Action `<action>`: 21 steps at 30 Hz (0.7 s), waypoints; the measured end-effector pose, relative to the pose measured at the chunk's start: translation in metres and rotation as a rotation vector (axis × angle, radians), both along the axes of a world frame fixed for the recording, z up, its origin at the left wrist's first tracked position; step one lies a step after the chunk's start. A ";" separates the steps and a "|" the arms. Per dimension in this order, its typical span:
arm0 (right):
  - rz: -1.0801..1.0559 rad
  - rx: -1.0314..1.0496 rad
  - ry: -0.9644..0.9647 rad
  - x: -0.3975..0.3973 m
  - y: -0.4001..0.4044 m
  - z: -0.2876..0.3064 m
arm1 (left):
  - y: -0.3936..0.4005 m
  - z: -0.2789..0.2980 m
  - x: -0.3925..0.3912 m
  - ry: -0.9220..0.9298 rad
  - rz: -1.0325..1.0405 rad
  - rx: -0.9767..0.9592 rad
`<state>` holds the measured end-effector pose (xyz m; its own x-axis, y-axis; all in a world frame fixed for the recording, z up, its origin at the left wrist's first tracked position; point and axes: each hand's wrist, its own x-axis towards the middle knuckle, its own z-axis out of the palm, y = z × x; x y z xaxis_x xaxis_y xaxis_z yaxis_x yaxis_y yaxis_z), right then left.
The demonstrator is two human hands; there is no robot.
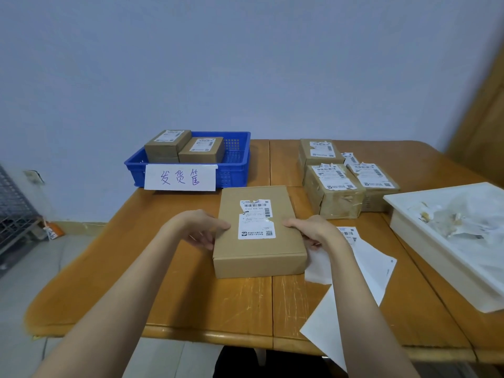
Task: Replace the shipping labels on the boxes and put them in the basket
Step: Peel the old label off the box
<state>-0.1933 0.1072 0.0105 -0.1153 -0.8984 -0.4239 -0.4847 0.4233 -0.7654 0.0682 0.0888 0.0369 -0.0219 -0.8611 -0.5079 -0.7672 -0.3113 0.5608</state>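
Observation:
A flat cardboard box [259, 249] lies on the wooden table [191, 296] in front of me, with a torn white shipping label [256, 219] on its top. My left hand [203, 227] grips the box's left side, thumb on top. My right hand [311, 230] grips the right side the same way. The blue basket [234, 170] stands at the back left, holding two labelled boxes [201, 150]. Three boxes [334, 190] with torn labels sit at the back right.
White sheets of label backing [368, 268] lie right of the held box, partly over the front edge. A white tray [414, 227] with peeled label scraps stands at the far right. A handwritten paper sign [180, 177] hangs on the basket's front.

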 end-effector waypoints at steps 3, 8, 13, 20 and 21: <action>0.027 -0.134 0.285 0.005 -0.006 0.010 | -0.009 -0.006 0.000 0.031 0.037 -0.045; -0.045 -0.501 0.265 0.026 -0.029 0.007 | -0.029 -0.032 -0.012 0.236 0.246 -0.371; 0.137 -0.651 0.219 0.061 -0.047 -0.001 | -0.043 -0.048 -0.019 0.403 0.308 -0.484; 0.274 -0.622 0.404 0.084 -0.065 -0.006 | -0.050 -0.063 -0.012 0.515 0.246 -0.491; 0.264 -0.617 0.408 0.086 -0.068 -0.005 | -0.049 -0.065 -0.010 0.527 0.239 -0.511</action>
<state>-0.1071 0.0390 0.0051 0.0953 -0.9770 0.1907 -0.8037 -0.1886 -0.5643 0.0581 0.0399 -0.0286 0.0660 -0.9976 -0.0199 -0.3034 -0.0390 0.9521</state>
